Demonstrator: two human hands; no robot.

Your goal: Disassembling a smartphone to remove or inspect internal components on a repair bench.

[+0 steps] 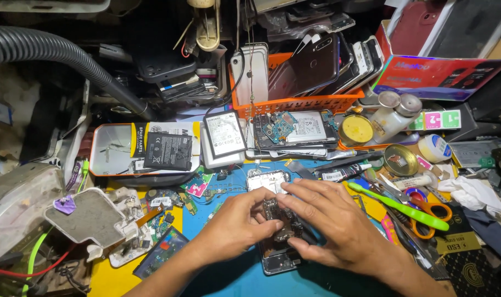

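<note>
Left hand (235,219) and right hand (330,220) both pinched on the opened silver-framed smartphone with exposed dark circuit board (277,242), lying flat on the blue mat (234,275) of the tabletop. Judged mid-disassembly, working an internal part loose; next move calls for steady, gentle fingertip prying. Green-handled toothbrush (399,208) and orange-handled scissors (426,212) just right.

Both hands, left (237,223) and right (330,220), on opened phone (275,220), blue mat (234,275).
</note>
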